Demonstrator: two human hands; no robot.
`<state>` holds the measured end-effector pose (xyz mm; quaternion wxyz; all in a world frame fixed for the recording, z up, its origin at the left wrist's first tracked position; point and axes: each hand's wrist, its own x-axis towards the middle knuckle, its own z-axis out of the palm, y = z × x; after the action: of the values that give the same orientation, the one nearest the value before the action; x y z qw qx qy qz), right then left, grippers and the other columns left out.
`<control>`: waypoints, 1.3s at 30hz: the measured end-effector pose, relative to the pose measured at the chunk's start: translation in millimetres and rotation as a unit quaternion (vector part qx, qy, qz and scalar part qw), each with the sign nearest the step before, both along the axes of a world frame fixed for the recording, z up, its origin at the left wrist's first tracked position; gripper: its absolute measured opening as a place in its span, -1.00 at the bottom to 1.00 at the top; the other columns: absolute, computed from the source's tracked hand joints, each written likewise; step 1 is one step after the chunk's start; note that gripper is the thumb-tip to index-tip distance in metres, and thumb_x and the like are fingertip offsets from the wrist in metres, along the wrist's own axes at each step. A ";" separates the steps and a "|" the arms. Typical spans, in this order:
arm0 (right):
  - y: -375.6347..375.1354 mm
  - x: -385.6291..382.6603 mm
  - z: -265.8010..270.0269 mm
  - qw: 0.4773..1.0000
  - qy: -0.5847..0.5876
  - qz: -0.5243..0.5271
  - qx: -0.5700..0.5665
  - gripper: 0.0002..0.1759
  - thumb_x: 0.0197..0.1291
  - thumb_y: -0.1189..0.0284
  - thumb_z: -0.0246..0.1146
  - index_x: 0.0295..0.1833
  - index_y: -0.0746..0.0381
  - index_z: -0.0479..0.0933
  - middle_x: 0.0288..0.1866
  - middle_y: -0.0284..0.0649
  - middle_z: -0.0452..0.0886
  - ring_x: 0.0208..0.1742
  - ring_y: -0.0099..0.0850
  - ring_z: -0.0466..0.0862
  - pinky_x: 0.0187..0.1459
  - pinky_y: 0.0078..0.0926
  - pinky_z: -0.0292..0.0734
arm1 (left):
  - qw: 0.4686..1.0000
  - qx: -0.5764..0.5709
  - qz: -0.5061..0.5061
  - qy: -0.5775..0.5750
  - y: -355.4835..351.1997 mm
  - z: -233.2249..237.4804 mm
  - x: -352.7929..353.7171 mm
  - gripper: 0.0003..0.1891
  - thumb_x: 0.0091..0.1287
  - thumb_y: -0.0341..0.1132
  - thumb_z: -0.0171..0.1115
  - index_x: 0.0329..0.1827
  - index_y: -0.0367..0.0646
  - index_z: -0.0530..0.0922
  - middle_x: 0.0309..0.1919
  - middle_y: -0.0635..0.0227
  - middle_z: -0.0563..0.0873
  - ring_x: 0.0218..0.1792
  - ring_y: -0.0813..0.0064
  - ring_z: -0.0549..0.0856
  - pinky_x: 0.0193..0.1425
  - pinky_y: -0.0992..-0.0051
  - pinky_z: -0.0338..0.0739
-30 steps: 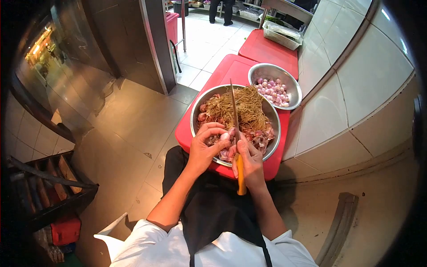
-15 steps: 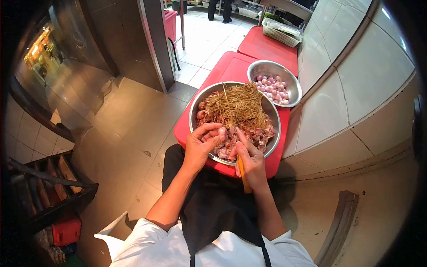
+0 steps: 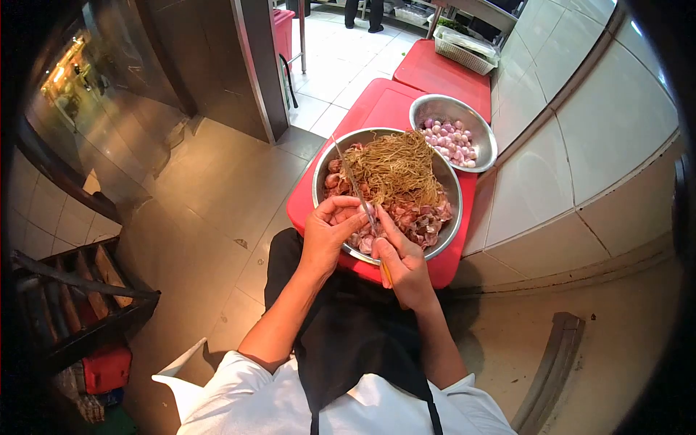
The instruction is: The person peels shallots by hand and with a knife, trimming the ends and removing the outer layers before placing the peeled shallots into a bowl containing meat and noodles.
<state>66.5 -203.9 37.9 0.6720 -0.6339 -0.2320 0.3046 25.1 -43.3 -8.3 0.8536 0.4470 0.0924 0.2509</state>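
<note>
Two hands of yours work over the large bowl (image 3: 453,230) in the head view: your left hand (image 3: 326,230) pinches a shallot (image 3: 367,212), and your right hand (image 3: 403,265) grips the knife (image 3: 350,172), its blade against the shallot. Dried roots (image 3: 399,168) heap the bowl, which touches the smaller bowl of shallots (image 3: 455,143) on the red tabletop (image 3: 373,104).

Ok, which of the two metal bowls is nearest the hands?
The larger bowl, under the knife blade, heaped with stringy roots; the smaller bowl, by the tiled wall, holds pinkish bulbs.
</note>
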 end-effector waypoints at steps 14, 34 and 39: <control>5.5 -1.8 -12.8 0.999 -0.038 -0.011 0.020 -0.47 0.58 0.39 0.01 0.57 0.28 0.27 -0.19 -0.36 0.54 -0.57 -0.72 0.41 -0.55 -0.74 0.29 | 0.999 -0.034 -0.021 0.014 3.1 -2.2 -0.3 -0.79 0.33 -0.53 0.40 0.00 -0.31 0.63 -0.15 0.23 0.80 -0.17 0.54 0.78 -0.02 0.56 0.70; 5.2 -1.2 -8.6 0.997 0.054 0.001 0.047 -0.46 0.64 0.12 -0.08 0.40 0.33 0.39 -0.26 -0.30 0.53 -0.65 -0.66 0.41 -0.63 -0.74 0.28 | 0.996 -0.044 -0.064 0.035 3.9 7.2 -1.4 -0.74 0.37 -0.40 0.38 0.07 -0.25 0.63 -0.13 0.34 0.76 -0.11 0.60 0.72 0.04 0.55 0.64; 5.4 -2.7 -5.9 0.993 0.091 0.012 0.069 -0.45 0.64 0.12 -0.09 0.46 0.31 0.35 -0.27 -0.31 0.52 -0.67 -0.66 0.40 -0.64 -0.74 0.27 | 0.997 0.001 -0.061 0.045 6.0 9.5 -3.5 -0.74 0.38 -0.41 0.37 0.08 -0.29 0.63 -0.17 0.34 0.76 -0.17 0.60 0.72 -0.02 0.56 0.62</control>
<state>63.7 -198.5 32.0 0.7287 -0.5528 -0.1976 0.3526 21.6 -37.3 1.2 0.8620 0.4634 0.1029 0.1781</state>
